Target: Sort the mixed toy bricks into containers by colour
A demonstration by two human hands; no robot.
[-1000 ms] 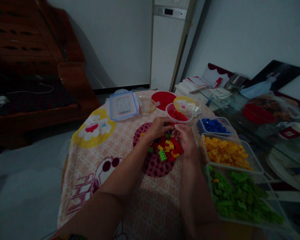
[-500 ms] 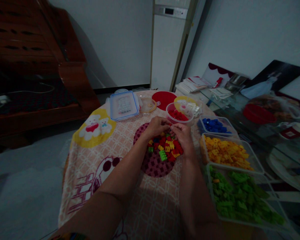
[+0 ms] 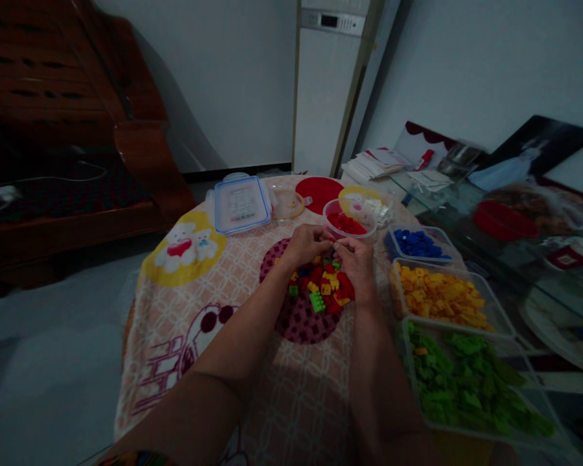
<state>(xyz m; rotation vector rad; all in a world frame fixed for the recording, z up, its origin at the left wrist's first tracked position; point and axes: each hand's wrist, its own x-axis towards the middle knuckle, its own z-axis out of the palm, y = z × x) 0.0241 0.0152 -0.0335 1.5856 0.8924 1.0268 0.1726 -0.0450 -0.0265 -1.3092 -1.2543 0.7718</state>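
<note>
My left hand [image 3: 308, 246] and my right hand [image 3: 357, 259] meet at the fingertips above a pile of toy building bricks [image 3: 328, 285]. Both hands are closed in a pinch. A small red building brick, mostly covered by the fingers, shows between them. Red, yellow, green and a few dark bricks make up the pile, which lies on a round purple patterned patch [image 3: 304, 330] of the tablecloth. Just beyond my fingers stands a round clear tub [image 3: 373, 226] holding red bricks [image 3: 347, 223].
Along the right edge stand clear boxes of blue bricks [image 3: 420, 244], yellow bricks [image 3: 440, 298] and green bricks [image 3: 471, 382]. A blue-rimmed lid [image 3: 241, 204], a clear round lid [image 3: 289, 204] and a red disc [image 3: 319, 194] lie at the back. A cluttered glass table [image 3: 459, 226] adjoins on the right.
Both hands stay together over the pile. My right hand has shifted very slightly, its fingers turning a little around the pinch; the boxes and lids have not moved.
</note>
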